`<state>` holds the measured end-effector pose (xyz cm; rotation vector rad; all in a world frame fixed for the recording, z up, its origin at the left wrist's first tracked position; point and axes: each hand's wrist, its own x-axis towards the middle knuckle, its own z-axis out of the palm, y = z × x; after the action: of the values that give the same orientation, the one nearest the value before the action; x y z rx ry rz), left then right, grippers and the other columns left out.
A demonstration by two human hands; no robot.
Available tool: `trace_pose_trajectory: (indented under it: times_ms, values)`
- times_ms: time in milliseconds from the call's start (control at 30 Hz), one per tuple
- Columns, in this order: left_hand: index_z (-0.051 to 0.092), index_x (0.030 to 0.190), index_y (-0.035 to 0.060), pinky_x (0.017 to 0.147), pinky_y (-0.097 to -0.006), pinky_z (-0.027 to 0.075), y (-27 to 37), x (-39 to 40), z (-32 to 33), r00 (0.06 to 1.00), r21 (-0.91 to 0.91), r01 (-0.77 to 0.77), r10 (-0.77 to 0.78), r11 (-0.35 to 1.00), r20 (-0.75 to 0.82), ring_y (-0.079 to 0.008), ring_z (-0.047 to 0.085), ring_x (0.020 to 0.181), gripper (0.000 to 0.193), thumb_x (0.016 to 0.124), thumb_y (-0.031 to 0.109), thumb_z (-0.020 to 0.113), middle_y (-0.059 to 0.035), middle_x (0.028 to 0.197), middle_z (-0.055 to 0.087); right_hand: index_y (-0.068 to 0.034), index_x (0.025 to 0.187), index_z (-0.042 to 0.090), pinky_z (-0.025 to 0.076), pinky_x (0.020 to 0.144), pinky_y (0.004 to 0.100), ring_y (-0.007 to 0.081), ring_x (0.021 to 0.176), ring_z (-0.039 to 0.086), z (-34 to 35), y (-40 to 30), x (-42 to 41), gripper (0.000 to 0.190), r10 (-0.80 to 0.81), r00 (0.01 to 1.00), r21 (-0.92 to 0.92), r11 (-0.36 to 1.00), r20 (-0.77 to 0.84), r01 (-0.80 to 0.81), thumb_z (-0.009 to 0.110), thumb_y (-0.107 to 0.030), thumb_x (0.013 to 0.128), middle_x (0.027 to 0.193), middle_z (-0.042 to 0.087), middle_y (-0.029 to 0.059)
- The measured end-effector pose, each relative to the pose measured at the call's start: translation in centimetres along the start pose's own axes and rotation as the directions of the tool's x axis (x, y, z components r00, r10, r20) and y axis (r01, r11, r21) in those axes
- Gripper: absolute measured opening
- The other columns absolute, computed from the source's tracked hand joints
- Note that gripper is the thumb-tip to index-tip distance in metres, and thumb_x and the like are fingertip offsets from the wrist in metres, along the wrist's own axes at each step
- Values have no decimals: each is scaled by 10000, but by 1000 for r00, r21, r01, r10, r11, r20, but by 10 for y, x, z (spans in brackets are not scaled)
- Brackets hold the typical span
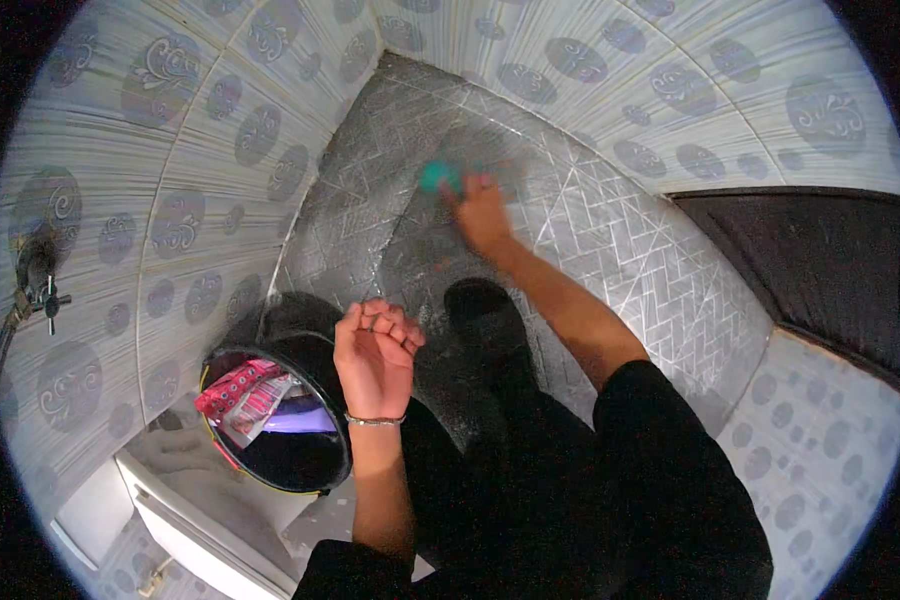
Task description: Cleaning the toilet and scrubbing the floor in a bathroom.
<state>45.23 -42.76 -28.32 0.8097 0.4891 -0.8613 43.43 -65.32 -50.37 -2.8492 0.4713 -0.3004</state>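
Note:
Out over the grey patterned floor [600, 225], my right hand [483, 211] is closed on a teal hand-held object [439, 177] with a rounded end. Motion blur hides its exact kind, but it is low at the floor. My left hand [376, 352] hovers palm up nearer my body, with its fingers loosely curled and nothing visible in them. A bracelet [375, 421] circles its wrist. Just to its left stands a black bucket [307, 461] holding red-and-white packaging [244, 397] and a purple item [300, 421].
Patterned tile walls [217, 150] meet in a corner beyond the floor. A tap [49, 301] with a hose projects from the left wall. A white fixture [202, 532] lies at lower left, a dark panel [817, 262] at right. My dark-shod foot [484, 304] is on the floor.

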Motion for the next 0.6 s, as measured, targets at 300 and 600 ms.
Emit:
trace_pose_trajectory:
  times_ms: [300, 600]
  values:
    - [603, 910, 70, 715, -363, 422, -10, -10, 0, 995, -38, 38, -34, 999, 91, -234, 538, 747, 304, 941, 354, 499, -67, 815, 591, -58, 1077, 612, 450, 807, 485, 399, 928, 571, -58, 118, -60, 273, 331, 943, -152, 934, 23, -324, 499, -261, 933, 1027, 568, 222]
    - [626, 897, 107, 712, -364, 395, -11, -25, 6, 992, -32, 14, -10, 999, 127, -211, 507, 743, 293, 941, 372, 509, -19, 767, 560, -111, 1190, 627, 435, 825, 512, 391, 956, 560, -33, 63, -83, 329, 322, 947, -240, 919, -2, -313, 528, -120, 877, 1002, 577, 227]
